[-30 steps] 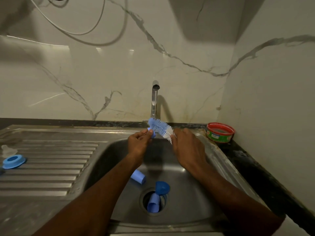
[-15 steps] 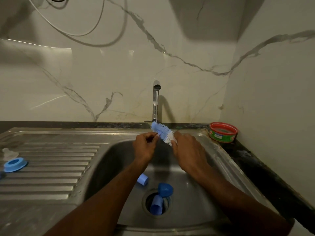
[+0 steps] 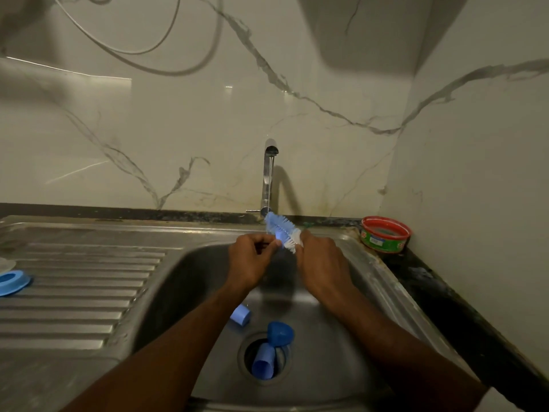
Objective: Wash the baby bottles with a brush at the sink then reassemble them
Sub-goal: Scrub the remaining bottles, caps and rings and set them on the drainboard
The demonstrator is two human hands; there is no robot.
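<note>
Over the sink basin (image 3: 341, 367), just below the tap (image 3: 269, 176), you hold the blue-and-white bottle brush (image 3: 282, 230) tilted, bristle head up and to the left, under a thin stream of water. Your right hand (image 3: 322, 267) is wrapped round the brush's lower end, knuckles toward the camera; the handle itself is hidden inside the fist. Your left hand (image 3: 252, 263) is curled with thumb and fingertips pinched together at the lower bristles. Something small seems to sit in that pinch, but it is too hidden and blurred to identify. The two hands are close together, nearly touching across the brush.

Bottle parts, all blue, lie in the basin beneath your forearms. A short cylindrical piece (image 3: 240, 314) lies on its side on the basin floor, just beside your left forearm. A rounded cap (image 3: 280, 333) rests at the rim of the drain (image 3: 246, 346). A tube-shaped piece (image 3: 263, 364) stands tilted inside the drain opening, touching or nearly touching the cap.

On the ribbed drainboard (image 3: 77, 292) to the left, well apart from the basin, a blue screw ring (image 3: 12, 282) lies flat at the frame edge. A pale translucent item (image 3: 6, 264) sits just behind it; shape not resolvable.

At the right rear corner, on the dark counter (image 3: 445, 298) against the marble wall (image 3: 178, 129), stands a round red-rimmed green tub (image 3: 385, 234), open, with a pale cake of contents visible. Cables (image 3: 166, 66) loop across the upper wall.
</note>
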